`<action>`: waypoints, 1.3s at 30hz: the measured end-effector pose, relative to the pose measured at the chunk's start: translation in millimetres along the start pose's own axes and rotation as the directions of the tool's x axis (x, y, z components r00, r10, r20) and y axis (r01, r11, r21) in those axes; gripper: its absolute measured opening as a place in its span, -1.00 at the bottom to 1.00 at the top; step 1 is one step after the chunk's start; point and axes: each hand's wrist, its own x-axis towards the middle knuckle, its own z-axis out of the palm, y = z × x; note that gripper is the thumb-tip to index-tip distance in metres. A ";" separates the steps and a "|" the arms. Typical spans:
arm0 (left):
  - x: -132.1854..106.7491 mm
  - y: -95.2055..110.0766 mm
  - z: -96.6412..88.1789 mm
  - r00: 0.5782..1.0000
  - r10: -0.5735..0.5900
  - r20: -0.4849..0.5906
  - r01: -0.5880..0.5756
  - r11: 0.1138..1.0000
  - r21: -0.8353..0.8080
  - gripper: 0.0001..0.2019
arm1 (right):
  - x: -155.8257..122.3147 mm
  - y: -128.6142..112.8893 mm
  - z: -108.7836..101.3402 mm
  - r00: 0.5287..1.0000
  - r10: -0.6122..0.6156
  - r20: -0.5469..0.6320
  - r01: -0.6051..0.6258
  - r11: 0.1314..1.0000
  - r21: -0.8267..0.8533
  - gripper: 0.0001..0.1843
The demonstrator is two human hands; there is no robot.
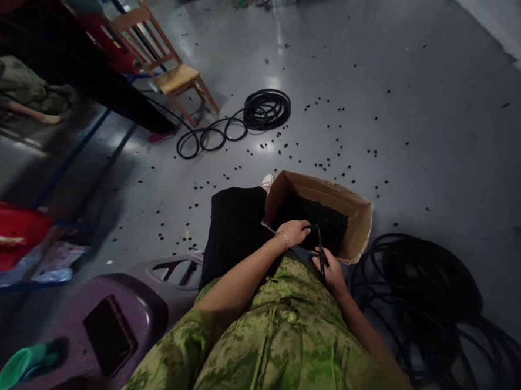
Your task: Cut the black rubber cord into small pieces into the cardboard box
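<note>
A thin black hose runs between my two hands, bent sharply near its upper end. My left hand, with a bracelet on its wrist, is closed on the hose close to the bend. Lower down on the same length, my right hand is wrapped round it. A thin grey end pokes out beside my left wrist; I cannot tell whether it belongs to the hose. Directly under my hands is an open cardboard box, holding a mass of small black pieces.
Coils of black hose lie at my right; another coil is ahead. Small black pieces litter the floor. At left stand a purple stool with a phone and green cup, a wooden chair and a person.
</note>
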 end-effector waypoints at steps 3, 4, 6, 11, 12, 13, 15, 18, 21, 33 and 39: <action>-1.3 1.3 -0.8 1.000 -0.003 0.006 0.003 1.000 -0.023 -0.63 | -1.1 -1.3 -0.8 1.000 -0.024 0.006 0.024 0.999 -0.022 -0.49; -1.4 1.4 -0.5 1.000 -0.002 0.008 0.002 1.000 -0.027 -0.63 | -1.1 -2.1 -0.9 0.999 -0.031 0.009 0.032 0.999 -0.030 -0.50; -0.9 1.1 0.7 1.000 0.007 0.013 -0.006 1.000 -0.025 -0.62 | -0.5 -3.9 -0.8 0.999 -0.047 0.014 0.047 0.998 -0.029 -0.52; 0.9 -0.9 3.8 1.000 0.018 0.002 -0.017 1.000 -0.020 -0.62 | 3.4 -3.9 1.9 0.998 -0.060 0.036 0.060 0.998 0.002 -0.51; 0.9 -1.1 3.8 1.000 0.017 0.002 -0.017 1.000 -0.022 -0.62 | 4.1 -3.0 2.6 0.998 -0.059 0.038 0.058 0.998 0.006 -0.51; 0.8 -1.1 3.7 1.000 0.015 0.002 -0.015 1.000 -0.022 -0.62 | 4.7 -1.9 3.3 0.998 -0.057 0.039 0.057 0.998 0.010 -0.50; 0.1 -0.8 2.9 1.000 0.014 0.006 -0.014 1.000 -0.019 -0.62 | 5.5 0.0 4.3 0.998 -0.056 0.040 0.056 0.998 0.011 -0.50; -1.0 -0.2 1.9 1.000 0.012 0.014 -0.011 1.000 -0.019 -0.62 | 5.3 1.2 5.0 0.997 -0.061 0.040 0.061 0.998 -0.007 -0.51; -1.1 0.0 1.8 1.000 0.008 0.025 -0.007 1.000 -0.024 -0.62 | 3.8 0.7 6.0 0.997 -0.074 0.033 0.075 0.996 -0.041 -0.52; -1.5 3.7 2.1 0.999 -0.014 0.040 0.012 0.999 0.042 -0.63 | 3.4 7.3 8.4 0.986 -0.169 0.000 0.165 0.966 -0.198 -0.54; 0.7 3.7 2.7 0.999 -0.018 0.046 0.016 0.998 0.054 -0.62 | 8.9 16.2 12.3 0.977 -0.213 -0.007 0.203 0.940 -0.274 -0.55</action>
